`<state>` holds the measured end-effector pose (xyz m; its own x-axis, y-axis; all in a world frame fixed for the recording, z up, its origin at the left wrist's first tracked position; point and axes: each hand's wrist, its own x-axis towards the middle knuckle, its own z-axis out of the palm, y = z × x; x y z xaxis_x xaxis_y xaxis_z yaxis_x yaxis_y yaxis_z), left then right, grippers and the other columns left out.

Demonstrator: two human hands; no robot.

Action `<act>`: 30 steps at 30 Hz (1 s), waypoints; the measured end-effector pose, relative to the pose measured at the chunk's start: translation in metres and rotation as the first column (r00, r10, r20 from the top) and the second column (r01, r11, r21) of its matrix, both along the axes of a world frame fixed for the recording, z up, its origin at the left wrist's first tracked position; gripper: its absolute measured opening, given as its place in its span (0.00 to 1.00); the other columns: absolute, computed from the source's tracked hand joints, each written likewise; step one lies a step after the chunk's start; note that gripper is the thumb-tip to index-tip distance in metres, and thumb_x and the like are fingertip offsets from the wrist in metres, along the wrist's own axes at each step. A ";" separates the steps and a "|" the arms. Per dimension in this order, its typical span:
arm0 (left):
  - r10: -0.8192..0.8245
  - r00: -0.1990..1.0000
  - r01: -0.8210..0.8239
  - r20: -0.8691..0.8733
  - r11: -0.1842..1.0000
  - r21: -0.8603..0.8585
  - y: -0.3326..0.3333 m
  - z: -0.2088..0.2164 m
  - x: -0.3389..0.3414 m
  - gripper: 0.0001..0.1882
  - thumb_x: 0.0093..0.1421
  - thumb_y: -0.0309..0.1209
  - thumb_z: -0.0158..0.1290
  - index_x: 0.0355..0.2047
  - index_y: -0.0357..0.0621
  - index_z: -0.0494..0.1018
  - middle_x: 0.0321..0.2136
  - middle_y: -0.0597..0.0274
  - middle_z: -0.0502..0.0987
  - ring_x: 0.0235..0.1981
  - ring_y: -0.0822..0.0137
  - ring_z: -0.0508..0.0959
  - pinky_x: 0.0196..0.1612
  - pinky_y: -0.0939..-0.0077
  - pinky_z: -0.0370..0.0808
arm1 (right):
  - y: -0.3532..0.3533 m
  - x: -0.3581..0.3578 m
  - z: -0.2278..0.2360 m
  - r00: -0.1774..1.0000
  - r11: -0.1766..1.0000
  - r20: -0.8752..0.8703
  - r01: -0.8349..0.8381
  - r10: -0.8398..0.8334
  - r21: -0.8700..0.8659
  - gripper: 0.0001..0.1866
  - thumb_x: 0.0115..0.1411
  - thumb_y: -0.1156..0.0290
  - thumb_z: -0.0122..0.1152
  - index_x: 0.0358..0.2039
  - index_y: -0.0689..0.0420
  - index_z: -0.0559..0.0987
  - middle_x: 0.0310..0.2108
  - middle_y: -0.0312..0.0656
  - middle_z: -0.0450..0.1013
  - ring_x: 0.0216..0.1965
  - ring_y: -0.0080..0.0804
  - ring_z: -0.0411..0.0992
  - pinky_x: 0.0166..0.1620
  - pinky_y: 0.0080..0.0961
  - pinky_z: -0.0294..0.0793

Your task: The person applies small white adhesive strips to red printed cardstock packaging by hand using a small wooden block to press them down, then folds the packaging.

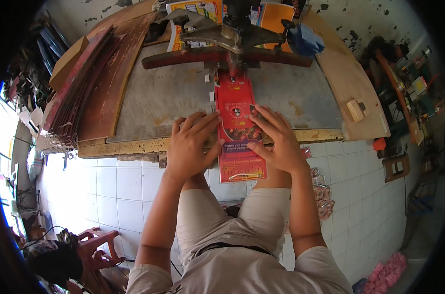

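Observation:
A long red printed card sheet [235, 128] lies lengthwise in front of me, its far end under the head of a heavy metal press [230, 45]. Its near end, with a pale cut-out slot, hangs past the front edge of the worn metal worktable [158, 100]. My left hand [189, 143] rests along the sheet's left edge, fingers stretched out and touching it. On the opposite edge lies my right hand [282, 146], fingers spread, with the thumb on the sheet's purple band. Both hands are open, flanking the sheet.
Thin reddish boards [83, 81] are stacked at the table's left. A small wooden block [355, 110] sits on the right side board. Printed packs [323, 196] lie on the tiled floor below, right of my legs. A red stool [101, 245] stands lower left.

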<state>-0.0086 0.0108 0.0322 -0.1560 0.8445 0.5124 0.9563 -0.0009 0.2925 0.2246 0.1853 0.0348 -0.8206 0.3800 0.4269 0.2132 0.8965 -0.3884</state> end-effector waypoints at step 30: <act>0.055 0.997 -0.055 -0.058 0.998 0.009 0.005 -0.007 0.003 0.28 0.66 0.44 0.62 0.64 0.48 0.82 0.67 0.72 0.81 0.66 0.59 0.77 0.69 0.49 0.67 | 0.003 -0.005 -0.005 0.998 0.999 0.037 0.052 -0.051 -0.011 0.36 0.70 0.49 0.71 0.71 0.57 0.78 0.78 0.48 0.67 0.80 0.47 0.62 0.79 0.54 0.58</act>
<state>-0.0061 0.0157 0.0251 -0.1720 0.8317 0.5280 0.9703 0.0505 0.2365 0.2196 0.1881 0.0298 -0.8148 0.4271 0.3921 0.2731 0.8793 -0.3902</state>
